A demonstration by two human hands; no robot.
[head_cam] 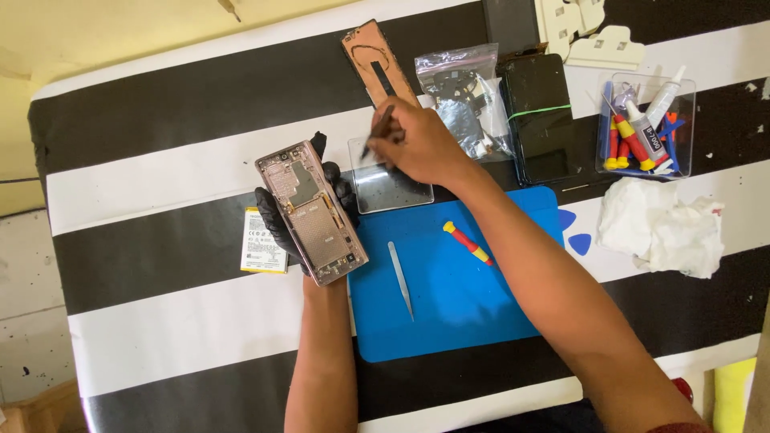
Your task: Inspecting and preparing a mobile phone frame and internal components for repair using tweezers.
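Two hands over striped tabletop (160, 321). Tweezers (401, 279) and a small screwdriver (468, 243) lie on the blue mat (449, 313). Left hand (309, 204), black-gloved, clamped around an opened phone (311, 212). Farther off, right hand (421, 144) pinches a dark tool (377, 132) above a clear tray (389, 188).

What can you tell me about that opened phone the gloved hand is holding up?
The opened phone is a long rectangular frame with a pinkish metallic rim, its back cover off, showing grey and copper-toned inner parts. It is held tilted above the striped table, gripped from behind by the black-gloved left hand, beside a blue mat. Nothing else touches it.
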